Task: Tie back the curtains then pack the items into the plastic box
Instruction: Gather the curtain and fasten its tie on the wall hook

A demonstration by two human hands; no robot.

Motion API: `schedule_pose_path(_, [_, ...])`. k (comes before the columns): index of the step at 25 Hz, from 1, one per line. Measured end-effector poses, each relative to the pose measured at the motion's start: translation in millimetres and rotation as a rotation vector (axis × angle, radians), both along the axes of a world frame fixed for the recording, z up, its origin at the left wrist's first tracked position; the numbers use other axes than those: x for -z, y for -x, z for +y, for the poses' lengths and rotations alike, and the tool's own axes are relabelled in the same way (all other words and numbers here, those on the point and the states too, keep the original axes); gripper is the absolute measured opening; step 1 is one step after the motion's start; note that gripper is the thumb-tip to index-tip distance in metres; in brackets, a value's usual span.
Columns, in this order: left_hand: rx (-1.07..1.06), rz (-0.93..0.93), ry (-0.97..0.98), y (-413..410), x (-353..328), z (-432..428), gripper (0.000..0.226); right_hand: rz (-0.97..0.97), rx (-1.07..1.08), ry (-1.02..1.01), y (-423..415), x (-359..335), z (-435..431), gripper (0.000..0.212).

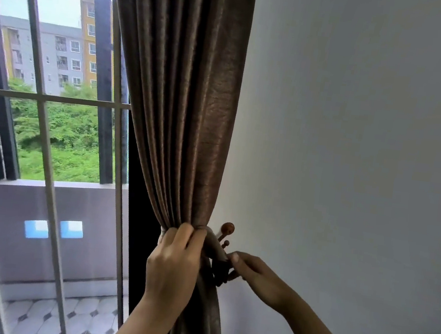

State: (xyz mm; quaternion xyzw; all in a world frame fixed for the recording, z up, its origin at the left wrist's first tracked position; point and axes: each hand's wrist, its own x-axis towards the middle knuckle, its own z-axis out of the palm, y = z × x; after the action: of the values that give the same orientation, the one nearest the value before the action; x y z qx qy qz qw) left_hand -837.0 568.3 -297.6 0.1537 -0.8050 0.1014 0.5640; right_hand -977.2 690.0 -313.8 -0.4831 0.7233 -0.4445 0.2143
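A brown curtain hangs gathered into folds beside the white wall. My left hand grips the bunched curtain at its waist, fingers curled over the tieback band. My right hand pinches the end of that band at the dark wall hook, which has round wooden knobs. The band's far side is hidden behind the cloth. The plastic box and the other items are out of view.
A window with pale metal bars fills the left side, with a balcony wall and tiled floor beyond. The plain white wall takes up the right.
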Motion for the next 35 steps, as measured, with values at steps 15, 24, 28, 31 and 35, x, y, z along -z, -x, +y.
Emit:
schedule_pose_path(15, [-0.098, -0.169, 0.388, 4.4, 17.5, -20.3, 0.033, -1.147, 0.142, 0.13, -12.6, 11.6, -36.0, 0.033])
schedule_pose_path(24, [0.01, -0.302, 0.471, -4.7, 14.4, -46.9, 0.042, -1.208, 0.321, 0.461, -29.9, 16.3, -56.7, 0.009])
schedule_pose_path(28, [0.06, -0.317, 0.47, -8.6, 11.9, -56.6, 0.044, -1.087, 0.394, 0.667, -51.1, 20.5, -61.0, 0.029])
schedule_pose_path(31, [0.08, -0.317, 0.478, -8.8, 12.2, -61.5, 0.04, -0.971, 0.475, 0.704, -54.2, 25.8, -63.8, 0.035])
schedule_pose_path(35, [0.088, -0.332, 0.491, -8.6, 12.8, -66.5, 0.039, -0.886, 0.592, 0.765, -43.2, 16.6, -64.0, 0.02])
